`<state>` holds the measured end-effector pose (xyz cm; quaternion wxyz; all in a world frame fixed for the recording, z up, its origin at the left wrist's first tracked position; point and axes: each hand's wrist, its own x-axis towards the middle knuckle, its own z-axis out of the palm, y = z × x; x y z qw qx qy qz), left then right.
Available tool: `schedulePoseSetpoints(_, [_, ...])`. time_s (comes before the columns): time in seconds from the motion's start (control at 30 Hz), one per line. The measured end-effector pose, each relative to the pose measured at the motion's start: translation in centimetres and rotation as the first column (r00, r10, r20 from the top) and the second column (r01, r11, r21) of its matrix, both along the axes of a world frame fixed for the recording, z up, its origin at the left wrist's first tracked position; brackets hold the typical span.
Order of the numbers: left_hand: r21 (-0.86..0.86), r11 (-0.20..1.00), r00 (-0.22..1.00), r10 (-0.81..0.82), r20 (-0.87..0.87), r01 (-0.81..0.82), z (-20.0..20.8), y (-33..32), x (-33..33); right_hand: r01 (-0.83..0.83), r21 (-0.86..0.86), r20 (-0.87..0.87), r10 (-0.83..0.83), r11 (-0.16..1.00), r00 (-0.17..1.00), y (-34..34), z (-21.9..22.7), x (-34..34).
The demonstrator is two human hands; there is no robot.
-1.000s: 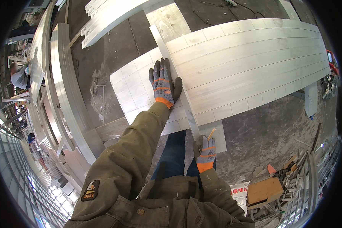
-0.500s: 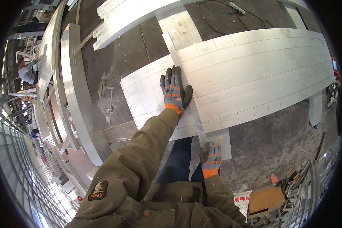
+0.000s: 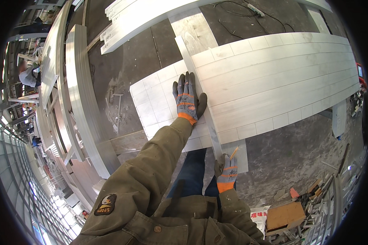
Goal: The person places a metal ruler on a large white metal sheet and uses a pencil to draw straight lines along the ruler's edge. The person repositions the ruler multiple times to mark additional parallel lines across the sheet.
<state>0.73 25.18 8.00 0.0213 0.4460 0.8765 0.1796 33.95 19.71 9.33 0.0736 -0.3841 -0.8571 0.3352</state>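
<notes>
One metal bar (image 3: 212, 129) runs away across pale planks (image 3: 274, 77) — left hand (image 3: 186, 100) flat, fingers extended, left of it; right hand (image 3: 228, 170), at its near end, grips a pencil (image 3: 234, 152).

Grey floor (image 3: 274, 155) — scuffed; gridded wall (image 3: 14, 179) — bright

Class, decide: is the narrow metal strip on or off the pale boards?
On: the metal strip lies across the pale boards, its far end jutting past their edge, the left hand beside it.
</notes>
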Motion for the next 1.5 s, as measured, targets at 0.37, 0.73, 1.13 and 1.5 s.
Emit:
schedulePoseSetpoints(0.37, [0.006,1.0,1.0,0.0,-0.018,0.0,0.3,0.1,0.1,0.198,-0.286,-0.004,-0.208,0.938,0.978,3.8,4.6,-2.2])
schedulePoseSetpoints(0.73, [-0.056,0.998,1.0,0.008,0.029,-0.006,0.8,0.2,0.1,0.293,-0.532,-0.219,-0.464,0.794,0.859,7.9,6.5,-5.9])
schedulePoseSetpoints(1.13, [-0.041,0.999,1.0,0.003,-0.028,-0.004,0.6,0.1,0.2,0.078,-0.068,-0.085,-0.083,0.995,0.993,2.6,1.6,-4.2])
schedulePoseSetpoints(1.5, [-0.035,0.999,1.0,-0.001,-0.028,0.0,0.4,0.0,0.1,0.101,-0.149,-0.068,-0.112,0.984,0.991,0.5,-0.6,-2.7])
